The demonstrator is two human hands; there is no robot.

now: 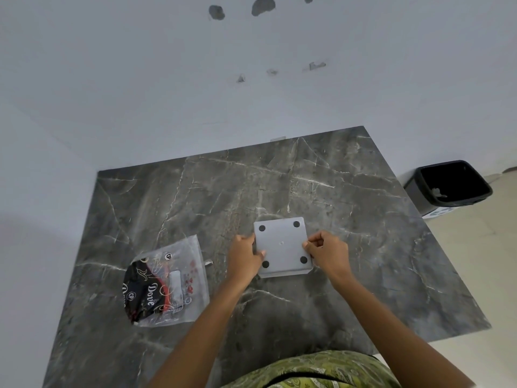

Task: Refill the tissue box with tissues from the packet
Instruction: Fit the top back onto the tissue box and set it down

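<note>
Two hands on the tissue box (282,245), which sits upside down near the middle of the table (363,219), grey base plate up. Left hand (244,257) grasps the box's left edge, thumb over the base near one foot pad. Right hand (327,252) pinches the box's right edge with its fingertips. Box sides and opening are hidden under the base; can't tell if anything is inside. Base is flat and square, four round black pads at its corners, a small mark at centre, and a lip showing along the near edge. Packet (167,284) lies flat on the table to the left of the box, apart from it: clear plastic, black and red "Dove" print, looks mostly flattened, contents hard to make out. Black bin (447,189) on the floor, far right of the box, beyond the table edge.
</note>
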